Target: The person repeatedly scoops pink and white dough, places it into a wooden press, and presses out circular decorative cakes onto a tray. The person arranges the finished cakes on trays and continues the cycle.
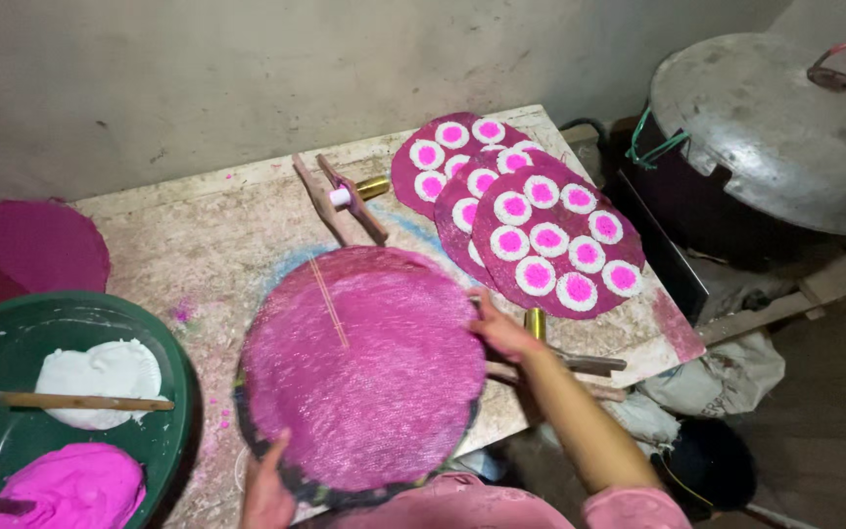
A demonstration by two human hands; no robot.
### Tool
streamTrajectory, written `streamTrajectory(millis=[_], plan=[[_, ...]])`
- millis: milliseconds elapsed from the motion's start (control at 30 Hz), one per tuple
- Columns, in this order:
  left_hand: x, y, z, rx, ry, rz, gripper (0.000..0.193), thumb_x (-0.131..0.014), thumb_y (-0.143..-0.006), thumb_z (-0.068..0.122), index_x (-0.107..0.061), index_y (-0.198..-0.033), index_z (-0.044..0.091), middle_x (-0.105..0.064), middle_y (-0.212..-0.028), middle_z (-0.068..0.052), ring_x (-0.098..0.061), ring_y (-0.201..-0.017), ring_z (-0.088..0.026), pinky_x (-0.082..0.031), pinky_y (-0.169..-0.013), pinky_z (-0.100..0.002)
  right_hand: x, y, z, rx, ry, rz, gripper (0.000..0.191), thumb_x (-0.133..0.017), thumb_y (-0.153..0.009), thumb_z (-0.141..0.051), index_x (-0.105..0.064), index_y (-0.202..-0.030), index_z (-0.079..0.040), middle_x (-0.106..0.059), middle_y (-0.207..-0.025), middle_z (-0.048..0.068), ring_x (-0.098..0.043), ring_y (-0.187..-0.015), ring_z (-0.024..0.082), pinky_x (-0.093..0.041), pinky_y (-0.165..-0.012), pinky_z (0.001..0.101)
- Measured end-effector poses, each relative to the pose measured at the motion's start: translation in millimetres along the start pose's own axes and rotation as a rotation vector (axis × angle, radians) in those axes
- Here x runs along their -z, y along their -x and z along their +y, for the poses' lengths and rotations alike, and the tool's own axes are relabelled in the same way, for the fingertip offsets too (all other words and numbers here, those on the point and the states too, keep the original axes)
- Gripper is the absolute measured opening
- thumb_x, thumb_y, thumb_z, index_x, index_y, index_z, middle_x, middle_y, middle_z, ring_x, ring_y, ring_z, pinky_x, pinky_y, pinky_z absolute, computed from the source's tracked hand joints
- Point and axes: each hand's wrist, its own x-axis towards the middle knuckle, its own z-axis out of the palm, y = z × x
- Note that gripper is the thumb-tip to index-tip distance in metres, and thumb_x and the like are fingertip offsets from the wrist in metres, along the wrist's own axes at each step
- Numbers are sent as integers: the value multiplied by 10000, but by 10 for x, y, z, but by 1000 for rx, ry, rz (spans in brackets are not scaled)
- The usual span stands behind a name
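You grip the pink disc (364, 367) at the bench's (198, 230) near edge, left hand (268, 490) and right hand (503, 333) pinching opposite rims; lifting it next calls for level hands.

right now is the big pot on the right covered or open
Covered. A round grey metal lid sits over the dark pot, hiding its mouth; green and red cords tie to the lid. What is inside cannot be seen.

Between the left hand (268, 490) and the right hand (503, 333) lay a bright pink mesh-textured disc (364, 362) with a dark rim. Beyond the right hand, magenta round sheets (550, 235) bore white rings with pink centres. Left of the left hand, a green basin (12, 323) held white dough (100, 377) and pink dough (66, 490).
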Motion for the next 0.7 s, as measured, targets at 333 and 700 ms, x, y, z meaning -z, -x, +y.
streamTrajectory(millis=[333, 700], plan=[[216, -58, 92, 7, 199, -39, 549, -618, -922, 140, -515, -1455, 60, -639, -1347, -119, -624, -1192, -317, -487, -1030, -519, 538, 1056, -303, 68, 1077, 192, 1272, -961, -515, -387, -314, -1591, -184, -467, -1511, 171, -434, -1406, 353, -347, -1148, 448], [383, 108, -382, -652, -867, -289, 527, -661, -846, 25, -623, -1370, 66, -619, -1457, -189, -569, -1361, -364, -420, -1136, -485, 1017, 1589, -215, -363, 1144, 356, 915, -878, -660, -455, -529, -1469, -205, -757, -988, 127, -744, -851, 289, -600, -798, 418]])
